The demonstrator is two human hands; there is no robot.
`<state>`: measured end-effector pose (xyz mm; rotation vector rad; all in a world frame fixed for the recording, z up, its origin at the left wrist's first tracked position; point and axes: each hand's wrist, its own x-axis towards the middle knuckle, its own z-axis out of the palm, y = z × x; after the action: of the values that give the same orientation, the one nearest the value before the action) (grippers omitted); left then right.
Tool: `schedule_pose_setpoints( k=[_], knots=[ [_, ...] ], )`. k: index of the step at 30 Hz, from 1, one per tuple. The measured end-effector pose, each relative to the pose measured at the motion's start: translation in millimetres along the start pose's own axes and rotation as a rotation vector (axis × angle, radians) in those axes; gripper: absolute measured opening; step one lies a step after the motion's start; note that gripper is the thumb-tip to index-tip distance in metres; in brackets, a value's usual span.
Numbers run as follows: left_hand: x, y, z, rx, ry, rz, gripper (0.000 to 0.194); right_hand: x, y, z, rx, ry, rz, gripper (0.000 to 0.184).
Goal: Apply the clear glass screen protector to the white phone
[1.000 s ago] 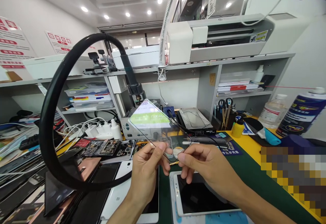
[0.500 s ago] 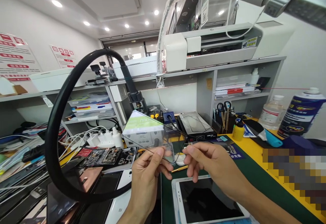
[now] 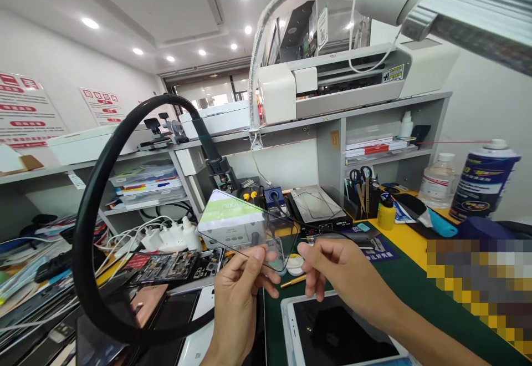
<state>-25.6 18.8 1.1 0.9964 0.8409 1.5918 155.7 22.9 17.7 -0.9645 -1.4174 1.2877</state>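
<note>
My left hand pinches the lower edge of a clear glass screen protector with a thin black border, held tilted above the bench. Through the glass show a green-and-white box and other bench items. My right hand is beside the protector's right corner, thumb and index fingertips together, other fingers curled. Whether anything small is between those fingertips I cannot make out. Below it lies a white tablet with a dark screen, partly covered by my right forearm. A brass-coloured pen-shaped tool rests between the hands.
A black flexible hose loops up on the left, over several phones and circuit boards. Behind are white chargers and a flat-topped heating device. On the right stand a yellow bottle, a clear bottle and a blue spray can.
The view has shifted slightly, lowering the background in the picture. My left hand keeps its pinch on the screen protector. A slightly wider gap shows between the protector and my right fingertips.
</note>
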Motion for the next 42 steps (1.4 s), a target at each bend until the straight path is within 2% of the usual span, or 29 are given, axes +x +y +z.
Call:
schedule_pose_setpoints(
  k=[3, 11, 21, 32, 39, 42],
  knots=[
    [-1.2, -0.2, 1.1, 0.001, -0.003, 0.008, 0.029, -1.1, 0.0, 1.3, 0.044, -0.043, -0.026, 0.036],
    [-5.5, -3.4, 5.7, 0.010, -0.045, 0.001, 0.029, 1.3, 4.8, 5.7, 0.010, -0.051, -0.029, 0.041],
    [-5.0, -6.6, 4.5, 0.007, -0.037, -0.030, 0.029, -0.5, 4.8, 6.6, 0.121, -0.055, -0.047, 0.033],
    [-6.9, -5.2, 6.0, -0.007, -0.014, -0.057, 0.029, 1.0, 8.5, 8.4, 0.189, -0.072, -0.003, 0.034],
    [-5.7, -5.0, 6.6, -0.013, -0.015, -0.059, 0.032, 2.7, 9.4, 5.6, 0.146, -0.073, -0.027, 0.036],
    [-5.3, -4.5, 7.8, -0.014, -0.008, -0.051, 0.032, 3.6, 9.2, 4.4, 0.097, -0.053, -0.037, 0.044]
  ],
)
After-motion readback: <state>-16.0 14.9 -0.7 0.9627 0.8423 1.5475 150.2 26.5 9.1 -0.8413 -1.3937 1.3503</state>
